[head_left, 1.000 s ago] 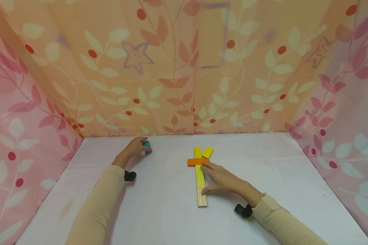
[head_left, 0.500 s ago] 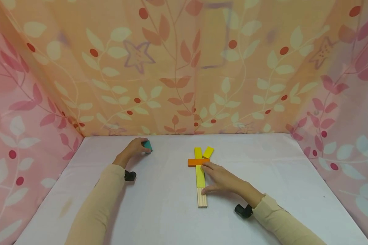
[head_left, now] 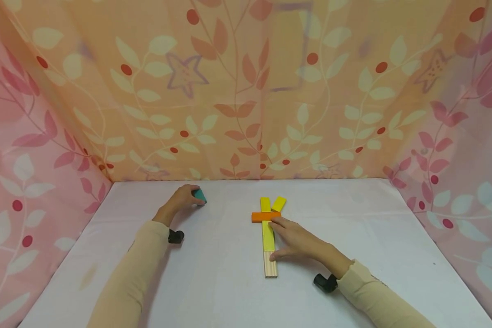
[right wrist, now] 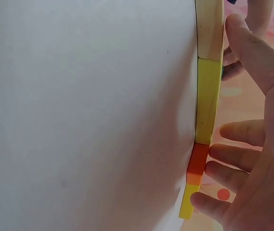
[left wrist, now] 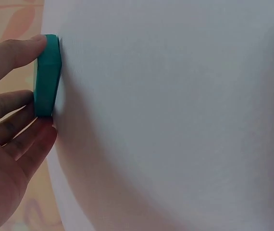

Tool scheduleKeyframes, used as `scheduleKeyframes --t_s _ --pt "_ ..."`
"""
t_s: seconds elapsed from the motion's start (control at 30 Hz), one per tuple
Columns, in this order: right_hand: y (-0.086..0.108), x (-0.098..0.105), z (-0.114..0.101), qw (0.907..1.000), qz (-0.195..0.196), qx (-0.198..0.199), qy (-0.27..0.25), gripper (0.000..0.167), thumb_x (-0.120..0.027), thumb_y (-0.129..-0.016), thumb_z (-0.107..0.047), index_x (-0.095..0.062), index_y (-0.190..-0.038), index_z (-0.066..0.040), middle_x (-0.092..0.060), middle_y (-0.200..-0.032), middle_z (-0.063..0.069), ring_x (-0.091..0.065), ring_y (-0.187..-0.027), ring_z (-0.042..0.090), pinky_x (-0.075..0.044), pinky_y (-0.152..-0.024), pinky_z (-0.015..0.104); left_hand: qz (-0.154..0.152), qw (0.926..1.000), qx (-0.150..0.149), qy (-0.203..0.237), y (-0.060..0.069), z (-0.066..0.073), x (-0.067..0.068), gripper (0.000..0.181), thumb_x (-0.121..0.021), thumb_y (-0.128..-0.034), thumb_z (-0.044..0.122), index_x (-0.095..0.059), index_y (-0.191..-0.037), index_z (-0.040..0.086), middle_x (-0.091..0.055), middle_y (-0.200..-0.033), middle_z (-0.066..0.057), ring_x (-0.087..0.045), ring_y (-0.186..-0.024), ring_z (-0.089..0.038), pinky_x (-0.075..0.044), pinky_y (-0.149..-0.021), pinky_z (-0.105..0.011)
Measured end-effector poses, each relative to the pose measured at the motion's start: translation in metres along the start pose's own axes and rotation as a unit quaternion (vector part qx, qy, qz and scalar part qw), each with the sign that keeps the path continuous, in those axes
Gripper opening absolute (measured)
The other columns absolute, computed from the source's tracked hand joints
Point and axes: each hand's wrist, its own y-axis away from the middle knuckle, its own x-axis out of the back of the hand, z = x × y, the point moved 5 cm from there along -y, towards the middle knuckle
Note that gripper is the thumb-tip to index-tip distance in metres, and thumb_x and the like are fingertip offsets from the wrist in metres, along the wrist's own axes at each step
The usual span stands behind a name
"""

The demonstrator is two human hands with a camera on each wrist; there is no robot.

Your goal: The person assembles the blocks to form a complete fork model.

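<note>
Near the back edge of the table, my left hand (head_left: 181,198) pinches a teal wooden block (head_left: 199,196) between thumb and fingers. The left wrist view shows the thumb on one end of the teal block (left wrist: 48,77) and fingers at the other. My right hand (head_left: 301,239) lies along a row of blocks, fingers extended. Its fingertips are at the orange block (head_left: 261,217), its thumb at the plain wood block (head_left: 270,265). Between these lies a long yellow block (head_left: 268,237). Behind the crosswise orange block are a straight yellow block (head_left: 264,204) and a slanted yellow block (head_left: 279,203).
A white cloth covers the table (head_left: 225,282). Patterned orange fabric (head_left: 238,91) closes off the back, and pink fabric hangs on both sides. Black wrist cameras (head_left: 325,283) sit low beside each cuff.
The teal block has turned slightly and shifted a little right in my left hand's pinch. My right hand and the row of blocks stay where they were; the head view shifts slightly.
</note>
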Motion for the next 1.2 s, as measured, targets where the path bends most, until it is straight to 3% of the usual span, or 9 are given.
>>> scheduleKeyframes --t_s 0.3,0.5,0.8,1.2 --pt "0.001 0.001 -0.001 1.0 0.0 -0.006 0.001 0.098 -0.072 -0.075 -0.064 -0.042 -0.146 -0.003 -0.037 -0.154 0.016 -0.039 -0.141 0.035 -0.037 -0.113 0.052 0.004 0.9997 -0.021 0.006 0.007 0.018 -0.008 0.071 -0.075 -0.0839 0.028 -0.046 -0.141 -0.004 -0.047 -0.142 -0.029 -0.047 -0.124 -0.039 -0.038 -0.109 -0.053" --pt "0.002 0.002 -0.002 1.0 0.003 -0.003 -0.001 0.097 -0.072 -0.075 -0.063 -0.043 -0.145 -0.002 -0.037 -0.153 0.017 -0.039 -0.14 0.036 -0.037 -0.112 0.053 0.009 0.9994 -0.018 0.027 0.009 0.027 -0.016 0.07 -0.076 -0.0834 0.029 -0.049 -0.14 -0.001 -0.048 -0.143 -0.026 -0.047 -0.126 -0.037 -0.038 -0.11 -0.053" --pt "0.003 0.001 -0.001 1.0 0.005 -0.003 -0.002 0.097 -0.073 -0.075 -0.062 -0.044 -0.144 -0.002 -0.038 -0.153 0.017 -0.041 -0.139 0.037 -0.038 -0.112 0.052 0.002 0.9989 -0.031 0.033 0.005 0.044 -0.03 0.069 -0.077 -0.0823 0.031 -0.051 -0.139 0.001 -0.052 -0.14 -0.024 -0.051 -0.12 -0.034 -0.042 -0.106 -0.05" --pt "0.003 0.001 0.0 0.9998 -0.002 -0.016 -0.011 0.097 -0.072 -0.075 -0.064 -0.042 -0.146 -0.005 -0.036 -0.155 0.014 -0.039 -0.14 0.035 -0.037 -0.113 0.052 0.001 0.9987 -0.024 0.046 0.001 0.057 -0.04 0.069 -0.078 -0.0814 0.034 -0.053 -0.139 0.005 -0.053 -0.14 -0.02 -0.05 -0.123 -0.032 -0.041 -0.108 -0.049"
